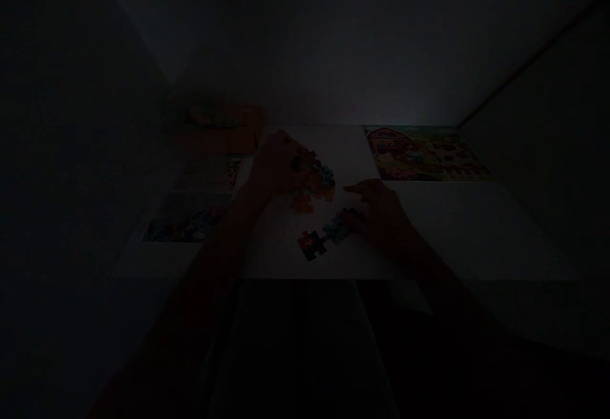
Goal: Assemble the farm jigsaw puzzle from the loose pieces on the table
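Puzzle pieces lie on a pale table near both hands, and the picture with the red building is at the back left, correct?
No: the head view shows the picture with the red building at the back right of the pale table. Puzzle pieces do lie near the left hand and the right hand.

the left hand [281, 161] is so dim that its fingertips blend into the orange puzzle pieces [309, 187], and any grip there cannot be told. the right hand [380, 208] hides part of the darker pieces [337, 231] beneath it. what lies in the brown box [241, 142] is too dark to name, and both forearms [222, 250] fade into shadow.
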Tool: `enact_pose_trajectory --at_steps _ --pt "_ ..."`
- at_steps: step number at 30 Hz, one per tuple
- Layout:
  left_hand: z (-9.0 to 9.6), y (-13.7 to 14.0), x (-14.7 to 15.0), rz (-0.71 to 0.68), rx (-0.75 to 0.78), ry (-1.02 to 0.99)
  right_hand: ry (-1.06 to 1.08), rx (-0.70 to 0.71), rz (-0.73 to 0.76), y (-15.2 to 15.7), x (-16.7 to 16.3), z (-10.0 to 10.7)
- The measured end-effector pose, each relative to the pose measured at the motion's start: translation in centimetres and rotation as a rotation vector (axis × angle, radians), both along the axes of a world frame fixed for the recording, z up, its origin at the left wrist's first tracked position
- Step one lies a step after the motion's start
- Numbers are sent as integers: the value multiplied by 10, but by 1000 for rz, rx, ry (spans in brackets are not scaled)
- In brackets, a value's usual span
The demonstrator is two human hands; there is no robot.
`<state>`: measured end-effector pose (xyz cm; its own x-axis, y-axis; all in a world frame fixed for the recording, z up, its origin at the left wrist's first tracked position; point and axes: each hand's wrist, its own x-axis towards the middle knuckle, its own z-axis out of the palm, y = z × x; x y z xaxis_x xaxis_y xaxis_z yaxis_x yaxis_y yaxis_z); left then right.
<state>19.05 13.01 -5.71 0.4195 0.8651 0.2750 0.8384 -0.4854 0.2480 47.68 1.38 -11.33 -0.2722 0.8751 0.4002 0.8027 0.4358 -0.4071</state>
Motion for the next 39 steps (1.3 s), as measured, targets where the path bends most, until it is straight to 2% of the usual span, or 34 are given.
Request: enact_pose_trajectory --at_steps 2,5,7,9,12,16,19,23,27,32,39 --pt "-11 4 -8 -36 -8 2 -16 -20 83 37 -2 8" --pt "-28 1 -21 -104 -166 53 -86 -124 176 88 -5 16" --pt "-36 -1 -26 -133 -247 77 -104 -216 237 110 -4 16" --pt "-41 2 -28 -155 -251 55 -84 -255 270 121 0 12" --pt "-48 14 -25 -163 -185 -11 -38 -234 207 123 8 8" --pt "-49 23 -11 28 -73 -26 90 -258 89 121 20 7" --pt "-42 13 7 113 -48 39 265 -268 67 124 30 7" --pt "-40 -3 35 -9 -64 141 514 -282 92 129 41 5" --pt "-49 16 47 -55 -72 163 626 -301 111 129 42 5" --pt "-47 45 38 -56 -11 115 675 -336 92 125 35 9" --pt "-28 22 13 -115 48 58 680 -355 133 114 23 23"
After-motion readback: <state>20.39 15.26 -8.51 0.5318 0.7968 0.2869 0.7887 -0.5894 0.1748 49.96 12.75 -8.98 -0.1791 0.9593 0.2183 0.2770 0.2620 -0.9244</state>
